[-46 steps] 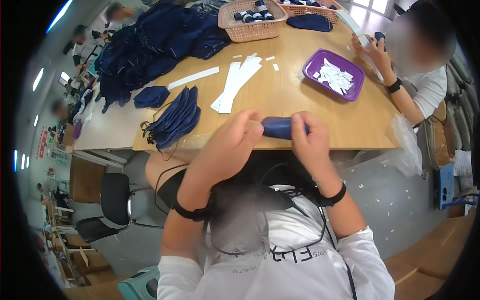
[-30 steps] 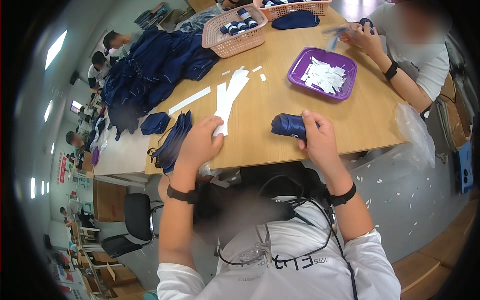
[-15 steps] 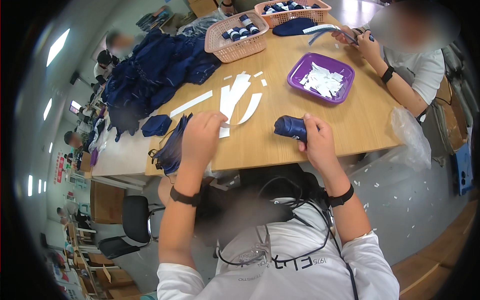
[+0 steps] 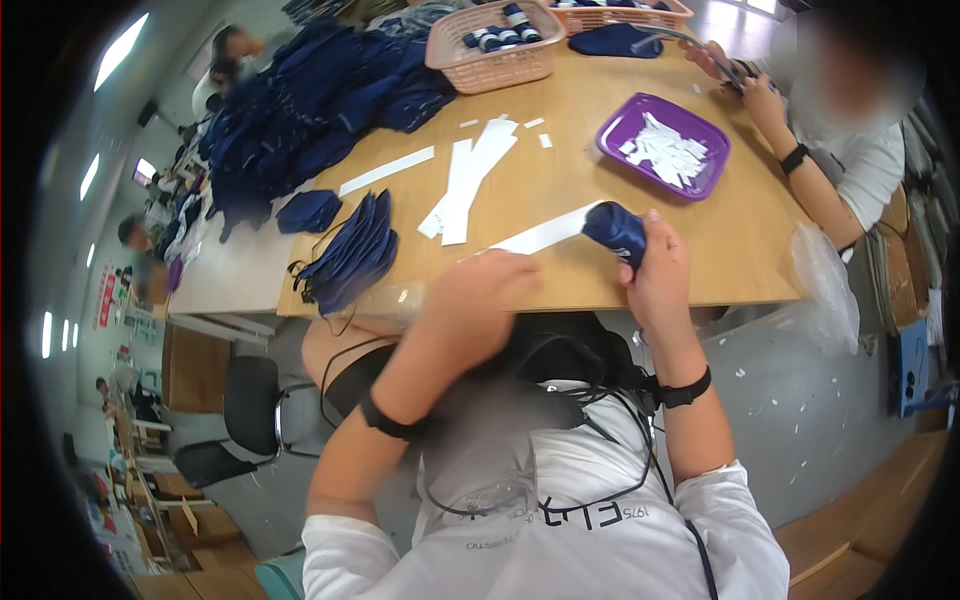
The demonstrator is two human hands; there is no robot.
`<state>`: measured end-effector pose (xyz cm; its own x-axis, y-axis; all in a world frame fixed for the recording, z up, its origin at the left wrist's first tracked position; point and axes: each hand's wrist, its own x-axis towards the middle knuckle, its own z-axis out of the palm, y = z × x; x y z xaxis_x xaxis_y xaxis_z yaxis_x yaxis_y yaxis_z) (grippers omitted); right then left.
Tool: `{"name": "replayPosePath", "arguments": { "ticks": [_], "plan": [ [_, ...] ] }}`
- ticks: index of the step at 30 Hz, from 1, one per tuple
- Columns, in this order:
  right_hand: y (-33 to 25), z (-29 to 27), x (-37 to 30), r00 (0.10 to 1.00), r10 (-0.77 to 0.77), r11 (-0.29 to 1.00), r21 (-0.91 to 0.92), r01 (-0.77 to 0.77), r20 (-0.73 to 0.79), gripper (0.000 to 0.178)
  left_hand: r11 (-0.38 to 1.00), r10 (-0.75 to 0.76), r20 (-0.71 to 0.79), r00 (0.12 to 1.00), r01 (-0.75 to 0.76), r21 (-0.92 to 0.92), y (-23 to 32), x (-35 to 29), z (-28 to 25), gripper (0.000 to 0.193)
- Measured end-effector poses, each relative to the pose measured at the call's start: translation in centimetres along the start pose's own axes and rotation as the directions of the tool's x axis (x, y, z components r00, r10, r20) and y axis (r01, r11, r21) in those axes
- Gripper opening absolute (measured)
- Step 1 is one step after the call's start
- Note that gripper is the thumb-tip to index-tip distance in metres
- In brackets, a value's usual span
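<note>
Fabric (image 4: pixel 325 110), dark blue, lies heaped at the far left of the wooden table (image 4: pixel 570 160). Nearer the person are a folded blue piece (image 4: pixel 308 211) and, just beside it to the right, a stack of blue pouches (image 4: pixel 350 250) with dark cords. A single white strip (image 4: pixel 388 170) lies behind these. Next come several crossed white strips (image 4: pixel 470 185), with a pink basket (image 4: pixel 490 75) of banded blue rolls beyond. The left hand (image 4: pixel 472 305), blurred, is drawn narrow at the near end of a lifted strip (image 4: pixel 545 233). This strip slants to the blue roll (image 4: pixel 613 235), raised over the table's near edge; the right hand (image 4: pixel 662 268) is closed about the roll's right end. Farther right stand a purple tray (image 4: pixel 616 145) of small white pieces, a co-worker's hands (image 4: pixel 765 105), and a clear plastic bag (image 4: pixel 825 290) at the table's corner.
</note>
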<state>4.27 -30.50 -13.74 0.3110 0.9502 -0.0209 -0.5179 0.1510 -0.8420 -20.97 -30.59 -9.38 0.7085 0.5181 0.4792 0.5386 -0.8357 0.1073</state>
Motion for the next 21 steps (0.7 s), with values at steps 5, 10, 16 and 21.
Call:
{"name": "replayPosePath", "arguments": {
  "ticks": [5, 10, 16, 21],
  "plan": [
    [-0.1, -1.0, 0.2, 0.999, -0.042, 0.999, -0.029, 0.043, 0.03, 0.038, 0.987, -0.144, 0.079, 0.986, 0.137, 0.082, 4.9, 3.9, 4.6, 0.08],
    [0.2, -0.9, -0.1, 0.998, -0.057, 0.998, -0.027, 0.058, 0.041, 0.039, 0.975, -0.124, 0.124, 0.984, 0.098, 0.2, 4.1, 2.9, 5.2, 0.095],
    [-0.7, -0.6, -0.1, 0.999, -0.038, 0.999, -0.002, 0.038, 0.024, 0.035, 0.971, -0.235, 0.255, 0.938, 0.24, 0.013, 3.8, 3.6, 3.5, 0.088],
    [0.4, -0.7, 0.3, 0.998, -0.065, 0.998, 0.023, 0.065, -0.004, 0.036, 0.995, -0.104, 0.069, 0.992, 0.103, 0.009, 3.0, 3.1, 4.3, 0.077]
  ]
}}
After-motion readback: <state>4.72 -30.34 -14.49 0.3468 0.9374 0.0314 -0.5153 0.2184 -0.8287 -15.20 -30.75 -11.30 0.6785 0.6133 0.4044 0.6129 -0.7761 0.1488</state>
